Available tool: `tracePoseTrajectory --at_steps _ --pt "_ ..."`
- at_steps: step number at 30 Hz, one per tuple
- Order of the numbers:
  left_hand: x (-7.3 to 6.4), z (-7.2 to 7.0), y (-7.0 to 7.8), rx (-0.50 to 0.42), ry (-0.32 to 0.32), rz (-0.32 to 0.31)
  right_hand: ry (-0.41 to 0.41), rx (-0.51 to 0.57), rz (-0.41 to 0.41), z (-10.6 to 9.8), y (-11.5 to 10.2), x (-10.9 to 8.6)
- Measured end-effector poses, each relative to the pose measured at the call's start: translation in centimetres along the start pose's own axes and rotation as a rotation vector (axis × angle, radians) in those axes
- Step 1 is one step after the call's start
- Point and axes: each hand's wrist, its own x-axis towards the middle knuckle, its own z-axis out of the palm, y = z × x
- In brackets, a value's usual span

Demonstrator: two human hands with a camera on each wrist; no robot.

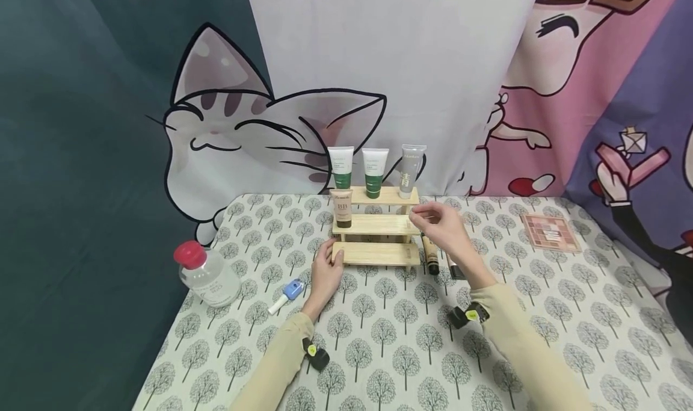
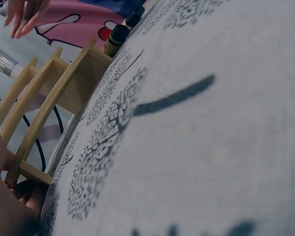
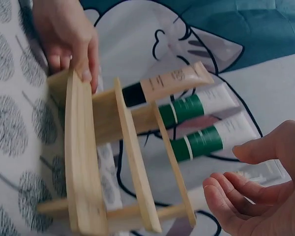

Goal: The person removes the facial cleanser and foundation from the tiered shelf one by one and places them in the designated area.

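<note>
A three-step wooden display rack (image 1: 376, 254) stands on the cloth-covered table. My left hand (image 1: 325, 275) grips the left end of its lowest step, thumb on top and fingers underneath. Two white-and-green tubes (image 1: 373, 173) and a grey tube (image 1: 412, 171) stand upright on the top step. On the middle step, a beige tube (image 1: 343, 209) stands at the left. My right hand (image 1: 446, 227) hovers by the right end of the middle step, fingers loosely bent and holding nothing. In the right wrist view its fingers (image 3: 221, 196) overlap the grey tube.
Right of the rack lie a tan tube with a black cap (image 1: 431, 256) and another dark-capped tube (image 1: 456, 270). A palette (image 1: 551, 233) lies farther right. On the left are a blue-and-white item (image 1: 287, 295) and a clear bottle with a red cap (image 1: 211, 277). A printed curtain (image 1: 390, 56) hangs behind.
</note>
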Motion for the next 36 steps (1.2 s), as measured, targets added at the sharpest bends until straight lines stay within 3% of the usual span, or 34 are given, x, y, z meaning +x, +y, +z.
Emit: tracePoseTrajectory --at_steps 13,30,36 --pt "0.0 0.1 0.2 0.000 -0.004 -0.008 -0.126 0.147 -0.074 4.4 -1.9 2.2" --pt "-0.1 0.1 -0.1 -0.001 0.002 -0.020 -0.174 0.242 -0.103 9.4 -2.4 4.6" --pt "-0.1 0.1 0.1 -0.015 0.003 -0.018 -0.132 0.297 -0.135 10.7 -2.5 5.1"
